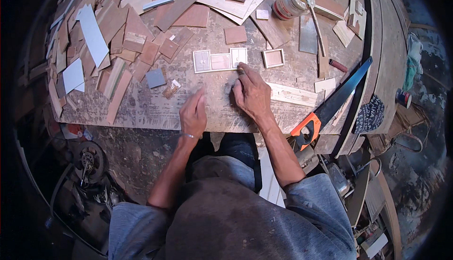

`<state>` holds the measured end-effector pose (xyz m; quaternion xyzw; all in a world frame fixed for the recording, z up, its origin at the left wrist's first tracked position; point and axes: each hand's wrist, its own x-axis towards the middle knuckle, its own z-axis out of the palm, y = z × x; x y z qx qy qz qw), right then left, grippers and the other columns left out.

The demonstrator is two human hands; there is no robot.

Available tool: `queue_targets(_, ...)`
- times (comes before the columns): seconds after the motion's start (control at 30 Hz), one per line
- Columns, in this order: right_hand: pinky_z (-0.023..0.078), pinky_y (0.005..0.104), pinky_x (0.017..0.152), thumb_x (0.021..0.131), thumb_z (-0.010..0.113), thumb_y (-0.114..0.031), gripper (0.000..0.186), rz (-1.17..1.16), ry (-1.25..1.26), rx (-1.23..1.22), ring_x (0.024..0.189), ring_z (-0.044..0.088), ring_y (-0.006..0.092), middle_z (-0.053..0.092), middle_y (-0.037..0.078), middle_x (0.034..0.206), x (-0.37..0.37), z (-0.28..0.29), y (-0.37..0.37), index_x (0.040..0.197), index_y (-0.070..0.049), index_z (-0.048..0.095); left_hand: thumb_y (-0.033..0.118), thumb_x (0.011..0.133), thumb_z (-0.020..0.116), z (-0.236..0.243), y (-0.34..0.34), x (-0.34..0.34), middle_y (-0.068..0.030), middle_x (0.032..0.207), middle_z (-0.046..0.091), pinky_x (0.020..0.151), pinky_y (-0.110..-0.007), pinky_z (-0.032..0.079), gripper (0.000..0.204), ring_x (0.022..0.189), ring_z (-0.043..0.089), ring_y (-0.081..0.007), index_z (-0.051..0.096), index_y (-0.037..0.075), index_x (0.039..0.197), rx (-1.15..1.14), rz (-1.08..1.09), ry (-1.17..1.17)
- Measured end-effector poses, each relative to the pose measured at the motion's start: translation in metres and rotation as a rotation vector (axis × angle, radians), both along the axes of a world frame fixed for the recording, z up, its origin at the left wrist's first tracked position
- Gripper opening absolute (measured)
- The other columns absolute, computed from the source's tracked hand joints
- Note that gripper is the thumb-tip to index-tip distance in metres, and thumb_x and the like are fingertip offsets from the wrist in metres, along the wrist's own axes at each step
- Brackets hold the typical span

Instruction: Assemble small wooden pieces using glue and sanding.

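Note:
A small pale wooden frame piece [220, 61] with three box-like sections lies in front of me on the workbench [160, 111]. My right hand [255, 94] reaches to its right end, index fingertip touching the right section, the other fingers partly curled and the thumb apart. My left hand [192, 113] hovers near the bench's front edge, below the frame piece and not touching it. Its fingers are bent and close together; whatever they may hold is hidden. Right of the frame piece sits a separate small rectangular wooden frame [273, 58].
Wood offcuts [134, 29] are heaped at left. A jar [289, 5] with white stuff on its rim and a stick [317, 26] stand at back right. A handsaw [325, 111] with an orange handle lies at right, beside a pale wood strip [293, 94].

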<state>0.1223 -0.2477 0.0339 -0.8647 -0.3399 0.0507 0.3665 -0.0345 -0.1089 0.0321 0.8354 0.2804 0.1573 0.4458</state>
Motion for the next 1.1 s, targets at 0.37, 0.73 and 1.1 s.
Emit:
queue_targets(0.37, 0.057, 0.0413, 0.071, 0.084, 0.063, -0.012, 0.018, 0.063, -0.091, -0.148, 0.082, 0.064, 0.0304, 0.067, 0.015, 0.127, 0.009, -0.007, 0.017, 0.091, 0.003, 0.069, 0.003, 0.096, 0.059, -0.006, 0.004, -0.081, -0.0175, 0.095, 0.067, 0.071, -0.038, 0.054, 0.025, 0.08, 0.067, -0.0326, 0.068, -0.001, 0.119, -0.051, 0.056, 0.144)
queue_targets(0.73, 0.057, 0.0369, 0.069, 0.082, 0.068, -0.007, 0.018, -0.095, -0.249, 0.129, 0.086, 0.071, 0.0309, 0.069, 0.017, 0.121, 0.006, 0.048, -0.003, 0.098, 0.0, 0.071, 0.002, 0.093, 0.064, 0.017, 0.024, -0.079, -0.016, 0.091, 0.066, 0.067, -0.036, 0.053, 0.025, 0.078, 0.066, -0.0297, 0.068, -0.001, 0.118, -0.077, 0.149, 0.14)
queue_targets(1.1, 0.044, 0.0507, 0.063, 0.099, 0.057, -0.012, 0.019, -0.337, 0.234, -0.092, 0.068, 0.057, 0.044, 0.058, 0.024, 0.083, -0.118, 0.065, -0.176, 0.086, 0.002, 0.056, 0.011, 0.096, 0.062, -0.019, 0.02, -0.216, -0.0215, 0.079, 0.062, 0.068, -0.045, 0.049, 0.016, 0.074, 0.062, -0.0389, 0.062, 0.0, 0.084, 0.1, 0.183, 0.321)
